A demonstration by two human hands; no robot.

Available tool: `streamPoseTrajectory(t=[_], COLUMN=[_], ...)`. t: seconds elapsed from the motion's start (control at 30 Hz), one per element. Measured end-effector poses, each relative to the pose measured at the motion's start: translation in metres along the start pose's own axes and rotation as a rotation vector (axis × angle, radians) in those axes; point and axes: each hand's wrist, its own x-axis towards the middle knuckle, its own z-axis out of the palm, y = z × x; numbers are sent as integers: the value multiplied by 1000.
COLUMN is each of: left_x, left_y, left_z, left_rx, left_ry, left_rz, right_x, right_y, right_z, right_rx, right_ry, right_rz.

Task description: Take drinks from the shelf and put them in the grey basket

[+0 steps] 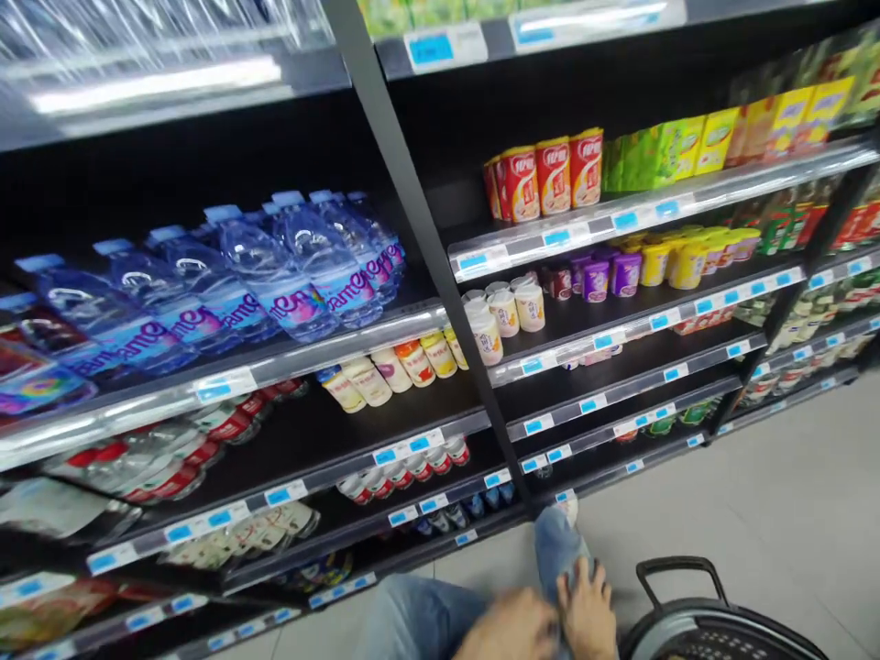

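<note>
From my end, I look down on both hands low in the view, over a pair of jeans [419, 612]. The left hand [515, 628] is smeared by motion, so I can't tell whether it is closed or holds anything. Just beside it, the right hand [588, 605] has its fingers loosely spread, and I see nothing in its grasp. The basket [756, 616] is near the right hand, on that hand's outer side, with its black handle [680, 561] raised above the rim. Beyond the hands, a shoe [569, 506] points toward the shelves [440, 403]. The water bottles [302, 266], red cartons [554, 179] and purple cups [625, 275] are well apart from both hands, on the higher levels.
</note>
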Motion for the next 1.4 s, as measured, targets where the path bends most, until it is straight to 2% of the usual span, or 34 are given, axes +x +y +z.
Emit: streamPoseTrajectory(t=[0.03, 0.07, 0.13, 0.2, 0.27, 0.33, 0.4, 0.5, 0.6, 0.67, 0.77, 0.87, 1.0, 1.07, 1.17, 1.23, 1.3, 1.4], left_x=[6, 11, 22, 31, 39, 46, 54, 68, 81, 86, 88, 84, 75, 75, 81, 88, 96, 105], left_y=[21, 42, 83, 114, 134, 146, 154, 164, 173, 178, 181, 180, 176, 173, 170, 167, 164, 160], left_z=[-19, -46, -118, -197, -266, -312, -338, -350, -346, -339, -331, -328, -333, -336, -340, -340, -340, -340], left_rx=[16, 136, 386, 560, 731, 886, 964, 1004, 999, 966, 911, 915, 953, 933, 837, 763, 725, 700], left_ry=[62, 151, 371, 500, 603, 678, 761, 748, 647, 654, 728, 746, 720, 789, 898, 889, 890, 959], left_rz=[11, 49, 134, 230, 237, 138, -65, -322, -441, -484, -469, -376, -221, -177, -266, -334, -341, -328], right_x=[0, 0, 0, 0, 2, 3, 5, 6, 6, 6, 6, 6, 6, 6, 6, 7, 7, 7], right_y=[5, 10, 17, 21, 24, 27, 28, 27, 25, 25, 25, 25, 27, 29, 32, 33, 32, 29], right_z=[-6, -13, -25, -34, -38, -39, -39, -38, -36, -36, -35, -34, -31, -29, -27, -26, -27, -30], right_rx=[-10, -23, -51, -70, -73, -66, -60, -52, -31, -20, -11, -5, 6, 13, 10, 7, 10, 10], right_ry=[-7, -16, -35, -50, -57, -59, -56, -42, -27, -16, -11, -21, -4, 15, 46, 61, 66, 53], right_rz=[-6, -9, -11, -9, -6, -2, -2, -9, -13, -16, -18, -10, -5, -23, -48, -59, -65, -62])
